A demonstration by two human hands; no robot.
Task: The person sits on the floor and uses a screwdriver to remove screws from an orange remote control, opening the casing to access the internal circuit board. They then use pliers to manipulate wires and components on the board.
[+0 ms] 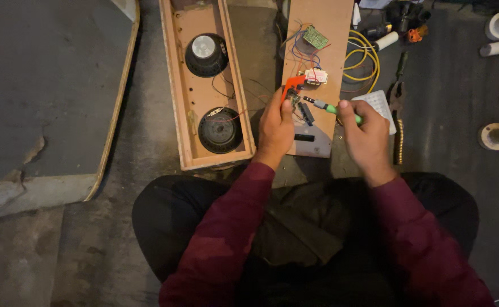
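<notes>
Far out to the left of the left hand (276, 126), a flat grey board with a curved wooden rim (45, 85) lies on the grey floor (147, 148). Just beside that hand, on its left, is the open wooden speaker box (177, 85), lying flat, with two round black speakers inside: the upper one with a shiny centre (206, 53), the lower one (220, 129) level with the hand's knuckles. Thin wires run from the lower speaker toward the hand.

The left hand is closed around a small orange tool (291, 86), whose tip pokes out above the fingers. It rests on the lower part of a long wooden panel (329, 23) that lies upright in the view between both hands. Above the hand, on the panel, sit a small white component with red windings (316, 75) and, farther up, a green circuit board (315, 37), joined by blue and red wires.

The right hand (364, 133) is closed on a green-handled screwdriver (332, 108); its dark tip points left and ends just beside the left hand's fingertips, over small dark parts on the panel. Beyond this hand, a coil of yellow wire (369, 62) lies by the panel's edge. A white perforated piece (378, 103) shows just above the knuckles, and pliers (397, 94) lie to the right of it. Well apart to the right stand white cylindrical fittings (497, 136).
</notes>
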